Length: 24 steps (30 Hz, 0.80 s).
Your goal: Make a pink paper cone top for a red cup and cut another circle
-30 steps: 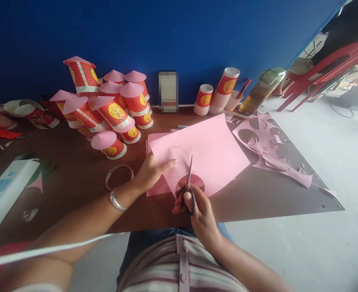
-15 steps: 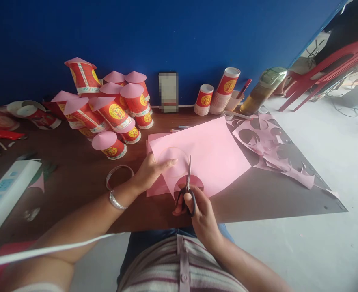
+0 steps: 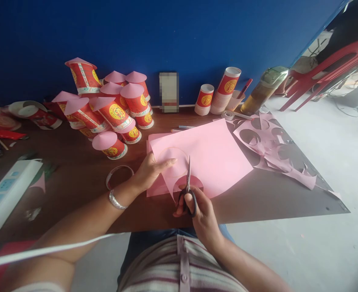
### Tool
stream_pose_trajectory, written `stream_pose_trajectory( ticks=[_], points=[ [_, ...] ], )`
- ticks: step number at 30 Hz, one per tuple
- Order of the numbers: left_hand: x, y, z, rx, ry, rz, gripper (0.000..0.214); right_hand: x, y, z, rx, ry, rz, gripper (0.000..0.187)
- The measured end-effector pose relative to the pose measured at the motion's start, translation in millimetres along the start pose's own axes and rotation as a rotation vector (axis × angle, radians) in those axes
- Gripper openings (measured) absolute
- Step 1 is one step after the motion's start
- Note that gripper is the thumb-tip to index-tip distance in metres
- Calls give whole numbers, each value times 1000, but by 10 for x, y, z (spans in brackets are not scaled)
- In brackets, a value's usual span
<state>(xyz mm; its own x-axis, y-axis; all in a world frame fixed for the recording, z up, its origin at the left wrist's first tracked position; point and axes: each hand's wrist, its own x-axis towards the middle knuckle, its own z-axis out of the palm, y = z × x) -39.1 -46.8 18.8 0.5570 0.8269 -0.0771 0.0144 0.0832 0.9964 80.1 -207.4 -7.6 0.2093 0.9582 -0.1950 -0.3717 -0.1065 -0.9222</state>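
A pink paper sheet (image 3: 212,152) lies on the brown table (image 3: 75,174) with a circle drawn near its left edge. My left hand (image 3: 150,172) grips that edge, thumb laid on top of the circle. My right hand (image 3: 197,209) is closed round black-handled scissors (image 3: 188,186), whose blades point away from me and cut along the circle's right side. A round hole in the sheet shows just in front of the scissor handles.
Red paper cups with pink cone lids (image 3: 112,109) are piled at the back left. Stacked plain cups (image 3: 224,91) and a bottle (image 3: 261,91) stand at the back right. Pink offcuts with round holes (image 3: 273,150) lie right. A tape roll (image 3: 118,176) and a power strip (image 3: 5,192) lie left.
Both hands have stayed almost where they were. The scissors have crept slightly along the drawn circle, and the view has shifted a little.
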Motion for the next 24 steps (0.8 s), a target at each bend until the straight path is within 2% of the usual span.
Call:
stream_pose_trajectory(
  ticks=[6,15,24],
  points=[
    [12,-15,19,-59,3,-10,49,-3,-6,-31,-36,-4,23,50],
    [25,-46,-22,-130,-1,-40,39,10,2,-48,-54,10,29,52],
    [102,0,-61,-221,21,-29,41,74,-61,-44,-43,-23,89,54]
  ],
)
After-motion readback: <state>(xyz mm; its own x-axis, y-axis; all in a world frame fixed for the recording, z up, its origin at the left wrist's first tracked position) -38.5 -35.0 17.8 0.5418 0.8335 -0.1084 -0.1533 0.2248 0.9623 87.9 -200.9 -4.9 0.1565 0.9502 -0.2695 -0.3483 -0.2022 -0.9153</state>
